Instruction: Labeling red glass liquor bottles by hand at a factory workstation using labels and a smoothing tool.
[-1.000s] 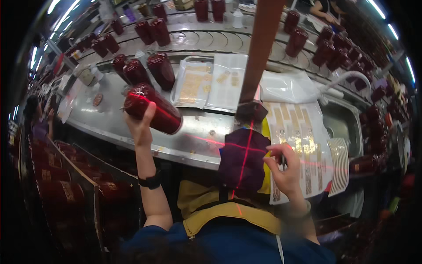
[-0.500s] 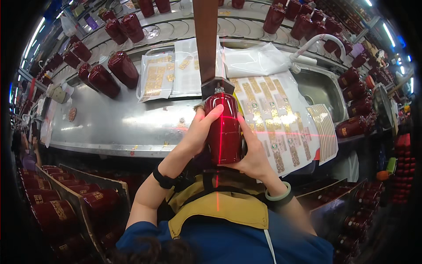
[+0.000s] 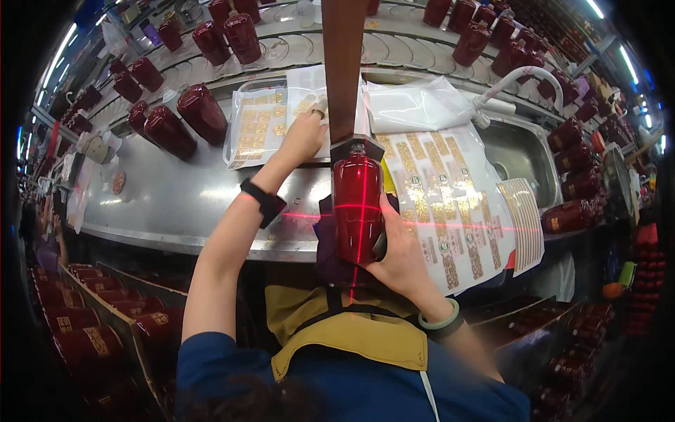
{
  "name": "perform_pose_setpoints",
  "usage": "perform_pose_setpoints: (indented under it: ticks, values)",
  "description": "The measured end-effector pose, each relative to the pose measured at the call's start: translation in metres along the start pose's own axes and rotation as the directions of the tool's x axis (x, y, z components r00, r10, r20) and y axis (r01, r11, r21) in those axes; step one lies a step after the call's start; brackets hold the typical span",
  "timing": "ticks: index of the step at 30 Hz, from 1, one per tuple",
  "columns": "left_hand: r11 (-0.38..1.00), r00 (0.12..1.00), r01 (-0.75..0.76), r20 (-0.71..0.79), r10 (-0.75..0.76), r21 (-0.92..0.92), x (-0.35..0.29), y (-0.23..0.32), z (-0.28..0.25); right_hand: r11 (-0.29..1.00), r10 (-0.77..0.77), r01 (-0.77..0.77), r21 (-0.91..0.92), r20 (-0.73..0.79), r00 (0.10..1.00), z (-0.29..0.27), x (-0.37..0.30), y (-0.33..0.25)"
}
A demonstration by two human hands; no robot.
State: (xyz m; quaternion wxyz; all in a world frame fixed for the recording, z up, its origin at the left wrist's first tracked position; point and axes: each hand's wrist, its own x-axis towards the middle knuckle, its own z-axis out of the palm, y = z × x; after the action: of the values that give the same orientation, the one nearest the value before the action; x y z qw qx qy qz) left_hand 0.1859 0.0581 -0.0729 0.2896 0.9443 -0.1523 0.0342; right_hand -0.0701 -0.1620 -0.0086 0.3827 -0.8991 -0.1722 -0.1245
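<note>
The right hand [image 3: 404,253] is wrapped around the side of a glossy red bottle [image 3: 358,211], holding it upright at the near edge of the steel desk [image 3: 176,204] under a brown post, with red laser lines crossing its face. The left hand [image 3: 306,133] reaches well beyond the bottle to a clear tray of gold labels [image 3: 256,123], fingertips pinching at one label.

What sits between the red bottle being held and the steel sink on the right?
In the head view, sheets of gold labels cover the counter between the red bottle and the sink.
</note>
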Motion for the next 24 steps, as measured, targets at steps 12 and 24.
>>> perform_pose_setpoints:
  ticks: [12,24]
  values:
    - [0.970,0.898,-0.244,0.373,0.233,-0.018,-0.047,-0.017,-0.027,0.980,0.197,-0.195,-0.024,0.154,0.968,0.005,-0.003,0.008]
    - [0.940,0.948,-0.313,0.105,0.300,0.138,-0.065,0.001,-0.027,0.992,0.086,-0.088,0.087,0.029,0.996,0.003,-0.001,0.009]
